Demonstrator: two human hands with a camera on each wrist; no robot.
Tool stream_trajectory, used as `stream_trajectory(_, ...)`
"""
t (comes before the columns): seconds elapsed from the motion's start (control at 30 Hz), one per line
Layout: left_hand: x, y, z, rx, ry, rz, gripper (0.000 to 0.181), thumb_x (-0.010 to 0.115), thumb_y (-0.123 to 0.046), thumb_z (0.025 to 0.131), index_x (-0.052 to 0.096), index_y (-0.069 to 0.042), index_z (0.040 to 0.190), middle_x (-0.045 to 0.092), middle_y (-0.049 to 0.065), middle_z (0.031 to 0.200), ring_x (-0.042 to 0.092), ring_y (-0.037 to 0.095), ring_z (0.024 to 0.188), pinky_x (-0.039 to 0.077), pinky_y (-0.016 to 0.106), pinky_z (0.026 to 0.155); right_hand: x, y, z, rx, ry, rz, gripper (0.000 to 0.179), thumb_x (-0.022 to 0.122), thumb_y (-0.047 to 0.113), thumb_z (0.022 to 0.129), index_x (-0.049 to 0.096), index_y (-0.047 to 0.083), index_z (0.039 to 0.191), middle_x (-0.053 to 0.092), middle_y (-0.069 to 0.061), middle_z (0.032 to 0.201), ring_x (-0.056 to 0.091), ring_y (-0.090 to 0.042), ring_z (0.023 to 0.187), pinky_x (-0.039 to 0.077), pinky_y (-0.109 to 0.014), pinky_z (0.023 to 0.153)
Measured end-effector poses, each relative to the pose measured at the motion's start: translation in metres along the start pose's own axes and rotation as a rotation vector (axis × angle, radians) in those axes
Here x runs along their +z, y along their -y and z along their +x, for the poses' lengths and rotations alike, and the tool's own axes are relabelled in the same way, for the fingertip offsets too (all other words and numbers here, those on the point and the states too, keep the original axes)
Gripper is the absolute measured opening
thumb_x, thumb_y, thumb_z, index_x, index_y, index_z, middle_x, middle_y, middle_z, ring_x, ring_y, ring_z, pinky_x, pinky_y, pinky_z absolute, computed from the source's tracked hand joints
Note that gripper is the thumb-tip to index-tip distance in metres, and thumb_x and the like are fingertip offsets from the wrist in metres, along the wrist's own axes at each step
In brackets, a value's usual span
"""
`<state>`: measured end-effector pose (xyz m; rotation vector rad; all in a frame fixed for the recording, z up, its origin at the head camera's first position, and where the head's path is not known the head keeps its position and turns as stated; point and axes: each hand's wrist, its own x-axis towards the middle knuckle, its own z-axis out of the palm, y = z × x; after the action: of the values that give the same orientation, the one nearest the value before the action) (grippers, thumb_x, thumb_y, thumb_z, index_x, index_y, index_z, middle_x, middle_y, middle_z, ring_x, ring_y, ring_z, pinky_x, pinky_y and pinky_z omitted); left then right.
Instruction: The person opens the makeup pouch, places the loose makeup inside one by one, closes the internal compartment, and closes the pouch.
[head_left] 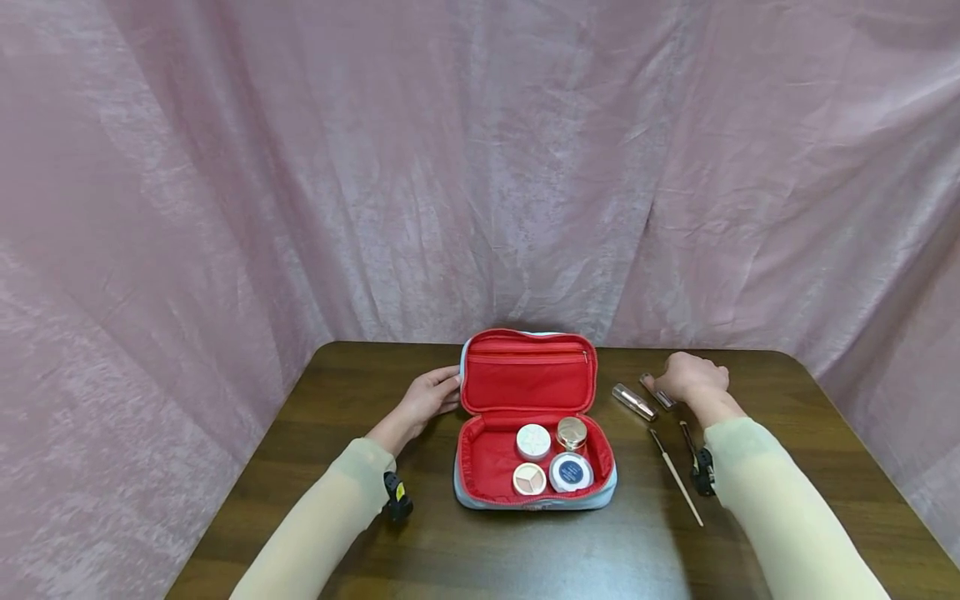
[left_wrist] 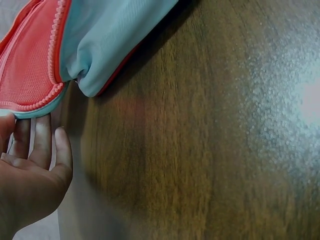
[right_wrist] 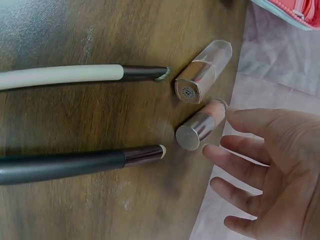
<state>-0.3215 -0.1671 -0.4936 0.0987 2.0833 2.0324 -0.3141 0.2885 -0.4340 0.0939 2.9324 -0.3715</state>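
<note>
My left hand point(head_left: 426, 402) holds the side edge of the raised lid of a cosmetic bag point(head_left: 528, 383); in the left wrist view its thumb is on the red inner side and its fingers point(left_wrist: 42, 140) lie behind. In the red-lined base are a white round jar point(head_left: 533, 442), a gold-lidded jar point(head_left: 572, 432), a three-colour pan point(head_left: 529, 479) and a round compact with a blue centre point(head_left: 571, 472). My right hand point(right_wrist: 270, 165) reaches over a small silver-ended makeup tube point(right_wrist: 201, 126), fingers spread. Its thumb is by the tube's far end; contact is unclear.
Beside that tube lies a clear-capped lipstick-like tube point(right_wrist: 202, 72). Nearer me are a white-handled brush point(head_left: 681, 483) and a dark-handled brush point(right_wrist: 80, 164), partly under my right wrist in the head view. A pink curtain point(head_left: 480, 167) hangs behind the wooden table point(head_left: 375, 533).
</note>
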Motion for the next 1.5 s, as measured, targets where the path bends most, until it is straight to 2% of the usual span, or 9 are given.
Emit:
stream_trajectory(0.3, 0.0, 0.001, 0.001, -0.005, -0.006, 0.007, 0.04, 0.056, -0.017, 0.107, 0.057, -0.003, 0.145, 0.074, 0.008, 0.111, 0.071, 0.017, 0.093, 0.048, 0.057, 0.103, 0.004, 0.004, 0.002, 0.026, 0.012, -0.03, 0.048, 0.055, 0.051, 0.098, 0.07, 0.006, 0.097, 0.067, -0.026, 0.112, 0.06, -0.048, 0.098, 0.036, -0.065, 0.09)
stream_trajectory(0.63, 0.002, 0.004, -0.001, -0.013, -0.021, 0.004, 0.039, 0.057, -0.016, 0.107, 0.058, -0.003, 0.144, 0.075, 0.007, 0.108, 0.071, 0.014, 0.089, 0.05, 0.055, 0.101, 0.01, 0.003, 0.006, 0.029, 0.03, -0.042, 0.047, 0.053, 0.05, 0.099, 0.069, 0.006, 0.097, 0.067, -0.025, 0.113, 0.06, -0.046, 0.096, 0.035, -0.065, 0.092)
stream_trajectory(0.9, 0.001, 0.004, 0.0, -0.015, -0.011, 0.019, 0.04, 0.056, -0.017, 0.107, 0.058, -0.004, 0.144, 0.074, 0.008, 0.111, 0.07, 0.013, 0.09, 0.051, 0.053, 0.1, 0.012, 0.002, 0.006, 0.02, 0.007, -0.051, 0.049, 0.053, 0.05, 0.099, 0.071, 0.004, 0.102, 0.067, -0.026, 0.115, 0.061, -0.047, 0.096, 0.034, -0.066, 0.092)
stream_trajectory(1.17, 0.001, 0.003, -0.002, -0.021, -0.003, 0.011, 0.04, 0.055, -0.016, 0.108, 0.057, -0.003, 0.145, 0.074, 0.008, 0.109, 0.07, 0.013, 0.092, 0.049, 0.055, 0.101, 0.015, 0.007, 0.008, -0.002, 0.003, -0.06, 0.044, 0.051, 0.043, 0.101, 0.07, 0.011, 0.078, 0.07, -0.022, 0.102, 0.063, -0.041, 0.088, 0.035, -0.066, 0.091)
stream_trajectory(1.5, -0.001, -0.001, 0.001, -0.01, 0.003, 0.023, 0.04, 0.056, -0.018, 0.107, 0.057, -0.004, 0.145, 0.073, 0.01, 0.115, 0.071, 0.017, 0.096, 0.049, 0.054, 0.102, 0.016, 0.011, 0.012, -0.049, -0.05, -0.064, 0.039, 0.054, 0.036, 0.101, 0.07, 0.01, 0.077, 0.071, -0.021, 0.096, 0.063, -0.042, 0.087, 0.032, -0.069, 0.093)
